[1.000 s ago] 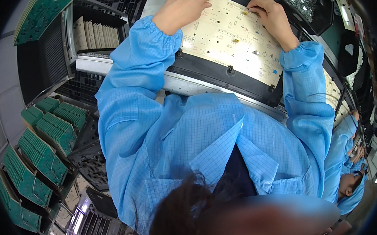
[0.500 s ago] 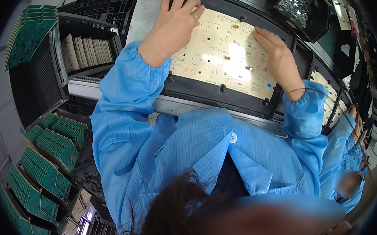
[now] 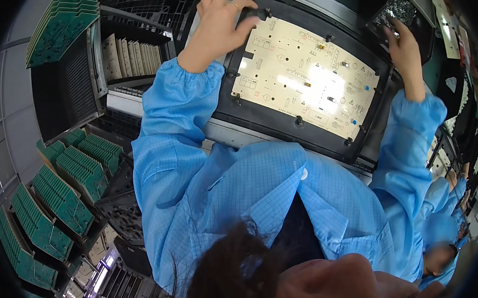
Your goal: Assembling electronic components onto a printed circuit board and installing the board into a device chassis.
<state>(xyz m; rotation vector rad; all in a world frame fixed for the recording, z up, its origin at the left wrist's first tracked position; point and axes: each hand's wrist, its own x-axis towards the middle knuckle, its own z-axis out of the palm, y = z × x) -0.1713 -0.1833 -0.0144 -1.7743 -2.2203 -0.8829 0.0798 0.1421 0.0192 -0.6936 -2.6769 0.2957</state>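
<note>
A cream-coloured circuit board (image 3: 278,82) with a few small parts on it lies in a black carrier frame (image 3: 230,108) in front of me. My left hand (image 3: 214,31) is at the frame's far left corner, thumb and fingers apart, with the frame's dark corner showing between them. Whether the fingertips touch the frame I cannot tell. To the far right, my right hand (image 3: 407,51) reaches to a black bin (image 3: 427,30) of small shiny metal parts (image 3: 398,8). Its fingers are parted at the bin's near side, with nothing visible in them.
On the left stand a black rack (image 3: 68,86) topped with green circuit boards (image 3: 67,28) and a box of upright cream boards (image 3: 133,57). Lower left, several rows of green boards (image 3: 59,200) stand in racks. Co-workers in blue sleeves (image 3: 438,190) sit at the right.
My right hand has left the board's right side and moved right and away, to the bin of metal parts. My left hand stays near the far left corner, its thumb now farther from its fingers.
</note>
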